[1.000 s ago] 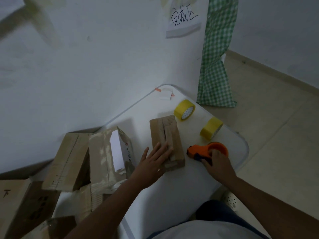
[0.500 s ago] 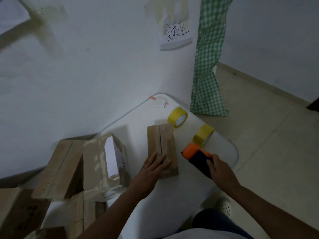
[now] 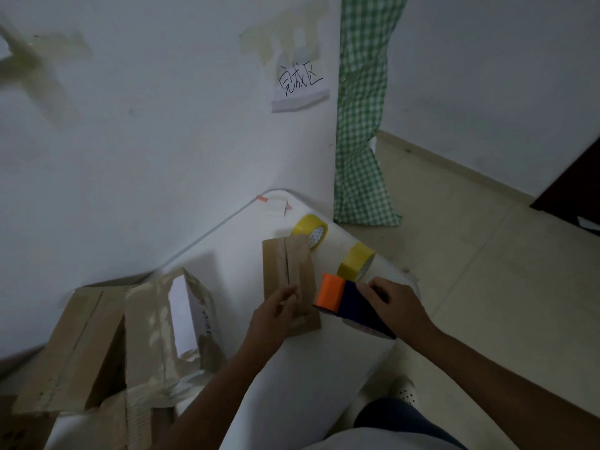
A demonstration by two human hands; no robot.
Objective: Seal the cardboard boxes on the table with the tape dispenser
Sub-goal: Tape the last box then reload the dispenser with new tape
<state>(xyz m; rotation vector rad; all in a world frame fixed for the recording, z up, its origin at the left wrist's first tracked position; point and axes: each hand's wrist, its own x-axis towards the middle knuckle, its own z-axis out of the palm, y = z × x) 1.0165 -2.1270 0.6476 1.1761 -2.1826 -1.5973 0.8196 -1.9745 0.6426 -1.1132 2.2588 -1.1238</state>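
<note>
White table (image 3: 285, 378): tape dispenser (image 3: 349, 303) in right-hand fingers (image 3: 367, 292), beside box (image 3: 289, 277).

- Two bare arms come up from the bottom edge; no sleeves show on them; no watch, ring or band shows on either wrist
- The left hand (image 3: 274, 315) is at about 7 o'clock from the middle; the right hand (image 3: 394, 302) is at about 5 o'clock; both are bare, with no gloves
- A light, whitish shirt (image 3: 373, 441) shows at 6 o'clock, right at the bottom edge
- Dark blue trousers (image 3: 388, 417) cover the leg just above the shirt
- A pale shoe (image 3: 404, 389) with small round holes sits at the top of that leg; it is dim and hard to see well
</note>
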